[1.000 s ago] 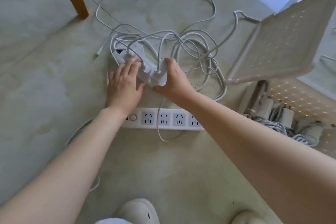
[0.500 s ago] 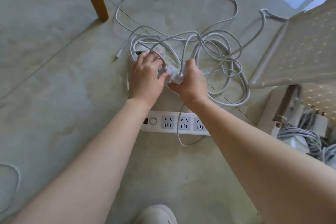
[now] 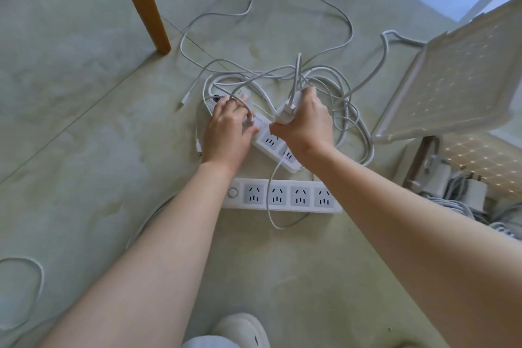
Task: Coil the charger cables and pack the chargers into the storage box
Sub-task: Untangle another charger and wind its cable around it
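Pale green stone-tile floor (image 3: 84,93), wooden furniture leg (image 3: 141,0) top left. Only the head view to work from.

Head view: two white strips on the floor. The near power strip (image 3: 282,195) lies square to me with its sockets bare. The far power strip (image 3: 271,140) sits just beyond it, angled. My left hand (image 3: 227,133) bears down on the far strip's far end, fingers bent over it and thumb on the near edge. My right hand (image 3: 306,121) is fisted round a white charger (image 3: 286,113), which looks lifted clear of the sockets (contact is hidden by the wrist, so that's a judgement).

Charger is a small white block, tilted, long axis running near-left to far-right. A lead rises from the top of the fist towards the cable tangle (image 3: 324,79) just beyond it. I can't trace which strand belongs to it.

What the next move turns on: the storage box (image 3: 480,167) is off to the right, lid (image 3: 457,87) propped open, coiled chargers (image 3: 474,192) already inside. The right hand is nearer the box. The loose cable lies the opposite way, far side and left, nearer the left hand. So I'd free and coil the lead first. Snagging other loops is the risk.
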Demonstrator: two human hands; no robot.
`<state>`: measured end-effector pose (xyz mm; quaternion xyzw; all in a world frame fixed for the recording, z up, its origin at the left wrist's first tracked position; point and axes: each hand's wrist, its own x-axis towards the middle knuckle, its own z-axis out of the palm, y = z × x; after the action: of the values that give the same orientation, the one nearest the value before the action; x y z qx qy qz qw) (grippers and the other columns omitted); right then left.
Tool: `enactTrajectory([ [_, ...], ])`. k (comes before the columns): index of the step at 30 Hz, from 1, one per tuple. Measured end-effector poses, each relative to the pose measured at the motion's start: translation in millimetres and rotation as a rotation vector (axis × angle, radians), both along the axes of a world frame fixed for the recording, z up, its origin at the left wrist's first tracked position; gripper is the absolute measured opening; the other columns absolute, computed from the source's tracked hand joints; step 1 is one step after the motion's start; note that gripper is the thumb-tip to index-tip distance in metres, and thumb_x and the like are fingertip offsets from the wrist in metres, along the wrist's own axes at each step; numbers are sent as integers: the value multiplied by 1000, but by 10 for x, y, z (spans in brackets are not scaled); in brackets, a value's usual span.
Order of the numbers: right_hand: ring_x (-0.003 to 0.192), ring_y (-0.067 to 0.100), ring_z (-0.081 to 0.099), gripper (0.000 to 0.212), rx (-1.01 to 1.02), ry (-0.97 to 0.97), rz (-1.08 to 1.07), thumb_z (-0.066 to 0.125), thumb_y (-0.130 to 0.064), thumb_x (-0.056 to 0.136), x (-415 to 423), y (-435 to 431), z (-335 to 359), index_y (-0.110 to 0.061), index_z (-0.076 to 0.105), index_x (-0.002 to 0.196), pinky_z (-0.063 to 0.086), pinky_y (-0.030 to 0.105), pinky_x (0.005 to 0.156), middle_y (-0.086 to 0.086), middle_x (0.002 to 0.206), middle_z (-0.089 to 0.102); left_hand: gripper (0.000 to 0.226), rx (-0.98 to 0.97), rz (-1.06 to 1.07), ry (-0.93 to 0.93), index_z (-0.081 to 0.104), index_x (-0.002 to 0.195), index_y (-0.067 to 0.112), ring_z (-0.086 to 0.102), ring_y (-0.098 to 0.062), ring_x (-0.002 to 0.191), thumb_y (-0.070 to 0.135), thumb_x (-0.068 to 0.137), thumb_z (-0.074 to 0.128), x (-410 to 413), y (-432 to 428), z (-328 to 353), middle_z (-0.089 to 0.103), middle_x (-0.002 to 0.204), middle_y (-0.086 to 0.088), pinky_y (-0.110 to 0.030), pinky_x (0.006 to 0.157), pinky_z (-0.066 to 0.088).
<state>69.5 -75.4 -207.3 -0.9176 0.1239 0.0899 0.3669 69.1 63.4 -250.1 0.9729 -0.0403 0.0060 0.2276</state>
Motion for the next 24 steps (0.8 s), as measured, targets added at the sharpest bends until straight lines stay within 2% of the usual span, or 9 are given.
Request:
enactTrajectory([
  [5, 103, 24, 47, 63, 7, 35, 78, 74, -24, 71, -141, -227, 101, -7, 37, 119, 32, 25, 78, 9, 117, 49, 33, 19, -4, 77, 58, 120, 4, 20, -27, 143, 15, 89, 62, -32, -32, 44, 36, 150, -1, -30, 117, 12],
  [8, 94, 19, 41, 57, 22, 13, 114, 75, -18, 69, -187, -355, 212, -7, 41, 114, 24, 18, 69, 4, 108, 44, 38, 72, -32, 178, 53, 127, 6, 16, -27, 144, 18, 91, 59, -47, -16, 140, 32, 153, -1, -33, 116, 10],
  [11, 89, 19, 43, 54, 29, 41, 92, 74, -20, 70, -214, -431, 367, -11, 43, 113, 32, 24, 72, 3, 104, 48, 30, 135, 21, 187, 55, 122, 10, 33, -27, 133, 16, 93, 52, -105, -63, 331, 48, 138, -7, -34, 106, 23],
  [13, 90, 23, 50, 55, 84, 71, 40, 74, -33, 73, -232, -466, 499, -13, 45, 115, 43, 29, 78, 4, 101, 52, 29, 124, 98, 137, 57, 119, 11, 43, -28, 121, 11, 92, 48, -173, -119, 479, 57, 126, -9, -34, 98, 29],
  [16, 103, 28, 56, 67, 82, 144, -13, 61, -60, 77, -268, -502, 719, -9, 45, 118, 47, 37, 89, 11, 112, 58, 26, -107, 108, 175, 59, 115, 11, 54, -30, 106, 12, 92, 47, -273, -286, 734, 63, 104, -8, -36, 93, 42],
  [18, 111, 33, 53, 77, 51, 235, -35, 45, -66, 83, -298, -504, 888, -3, 39, 127, 43, 36, 90, 18, 123, 54, 23, -346, 35, 293, 59, 114, 12, 58, -26, 97, 18, 97, 44, -360, -462, 988, 61, 94, -4, -35, 88, 47],
  [20, 120, 35, 48, 73, 26, 299, -56, 31, -58, 93, -343, -514, 1076, 2, 31, 135, 38, 34, 93, 24, 132, 47, 30, -508, -57, 377, 58, 112, 10, 58, -22, 87, 28, 102, 35, -452, -634, 1264, 63, 91, -5, -34, 81, 45],
  [22, 126, 36, 43, 55, 10, 307, -55, 25, -38, 101, -403, -534, 1284, -1, 27, 142, 34, 35, 100, 25, 138, 41, 38, -562, -117, 442, 54, 110, 7, 57, -20, 77, 36, 102, 30, -545, -751, 1498, 63, 90, -9, -34, 75, 44],
  [24, 125, 37, 44, 44, 72, 304, -95, 25, -21, 102, -477, -558, 1471, -3, 28, 143, 37, 39, 103, 25, 137, 42, 38, -583, -142, 499, 49, 114, 9, 58, -18, 72, 42, 99, 38, -628, -815, 1686, 64, 89, -8, -35, 75, 47],
])
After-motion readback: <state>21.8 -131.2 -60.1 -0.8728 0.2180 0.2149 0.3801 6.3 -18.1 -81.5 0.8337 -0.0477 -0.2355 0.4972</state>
